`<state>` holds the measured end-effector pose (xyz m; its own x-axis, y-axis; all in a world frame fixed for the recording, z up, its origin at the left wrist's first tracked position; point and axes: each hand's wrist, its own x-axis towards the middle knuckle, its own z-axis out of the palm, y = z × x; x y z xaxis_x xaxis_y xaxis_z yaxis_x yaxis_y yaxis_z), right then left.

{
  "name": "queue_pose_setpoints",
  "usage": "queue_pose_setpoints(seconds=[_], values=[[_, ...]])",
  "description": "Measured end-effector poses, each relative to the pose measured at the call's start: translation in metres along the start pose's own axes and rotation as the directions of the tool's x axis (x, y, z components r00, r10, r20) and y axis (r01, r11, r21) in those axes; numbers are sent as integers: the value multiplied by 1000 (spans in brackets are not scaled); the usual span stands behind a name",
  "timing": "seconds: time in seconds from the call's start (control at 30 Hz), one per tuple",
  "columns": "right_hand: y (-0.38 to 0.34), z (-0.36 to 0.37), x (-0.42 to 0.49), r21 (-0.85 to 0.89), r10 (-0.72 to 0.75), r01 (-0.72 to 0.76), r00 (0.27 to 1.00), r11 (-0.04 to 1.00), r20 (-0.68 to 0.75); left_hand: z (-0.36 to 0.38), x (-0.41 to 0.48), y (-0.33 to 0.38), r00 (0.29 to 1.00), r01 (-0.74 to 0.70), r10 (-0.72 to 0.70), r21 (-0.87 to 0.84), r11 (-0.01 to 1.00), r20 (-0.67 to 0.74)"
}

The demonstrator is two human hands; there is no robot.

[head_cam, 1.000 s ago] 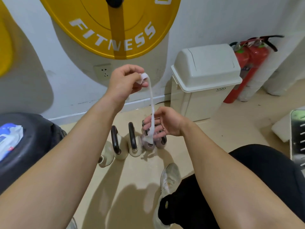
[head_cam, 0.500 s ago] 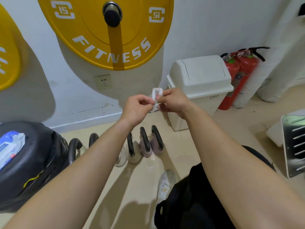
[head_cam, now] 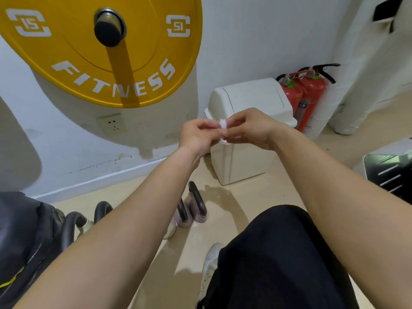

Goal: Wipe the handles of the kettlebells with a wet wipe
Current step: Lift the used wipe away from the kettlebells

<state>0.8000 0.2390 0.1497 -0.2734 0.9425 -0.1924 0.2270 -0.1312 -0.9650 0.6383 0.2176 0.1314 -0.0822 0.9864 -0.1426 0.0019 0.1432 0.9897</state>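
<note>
A small folded white wet wipe (head_cam: 223, 127) is pinched between my left hand (head_cam: 197, 136) and my right hand (head_cam: 249, 128), held up in front of the bin. Low on the floor stands a row of kettlebells with black handles: a pinkish one (head_cam: 197, 205) at the right end, another (head_cam: 182, 214) beside it, and two black handles (head_cam: 101, 210) further left. My left forearm hides the middle of the row.
A white swing-lid bin (head_cam: 249, 103) stands against the wall, with two red fire extinguishers (head_cam: 310, 94) to its right. A yellow weight plate (head_cam: 107, 52) hangs on the wall. A dark bag (head_cam: 24, 237) lies at left; my knee (head_cam: 278, 253) and white shoe (head_cam: 210, 262) are below.
The wipe was stretched long between my raised left hand and lower right hand. Both hands came together and folded it small. The view tilted up and the kettlebells dropped lower.
</note>
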Motion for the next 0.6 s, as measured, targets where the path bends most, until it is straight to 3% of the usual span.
queue_pose_setpoints(seconds=[0.13, 0.2, 0.27, 0.3, 0.37, 0.43, 0.47, 0.53, 0.6], values=[[9, -32, 8, -65, -76, 69, 992, 995, -100, 28, 23, 2, 995, 62, -53, -112, 992, 82], [18, -49, 14, -130, -81, 56, 977, 990, -199, 43, 40, 0, 989, 65, -58, -43, 997, 138], [26, -65, 20, -137, -71, 32, 957, 990, -283, 59, 64, -5, 995, -62, 48, 158, 985, 92], [29, -73, 24, -123, -70, 32, 945, 992, -320, 66, 77, -8, 985, -170, 153, 340, 925, 76], [33, -88, 34, -99, -85, 49, 915, 994, -395, 80, 103, -15, 931, -350, 316, 704, 618, 185], [34, -103, 45, -75, -104, 79, 893, 994, -438, 90, 127, -22, 877, -441, 332, 857, 266, 348], [35, -110, 51, -61, -110, 93, 887, 994, -448, 94, 137, -26, 856, -469, 319, 870, 149, 407], [32, -122, 64, -41, -118, 111, 882, 993, -457, 100, 153, -32, 835, -490, 297, 872, 14, 464], [26, -133, 80, -40, -140, 137, 874, 990, -465, 101, 164, -38, 833, -477, 298, 878, -38, 466]])
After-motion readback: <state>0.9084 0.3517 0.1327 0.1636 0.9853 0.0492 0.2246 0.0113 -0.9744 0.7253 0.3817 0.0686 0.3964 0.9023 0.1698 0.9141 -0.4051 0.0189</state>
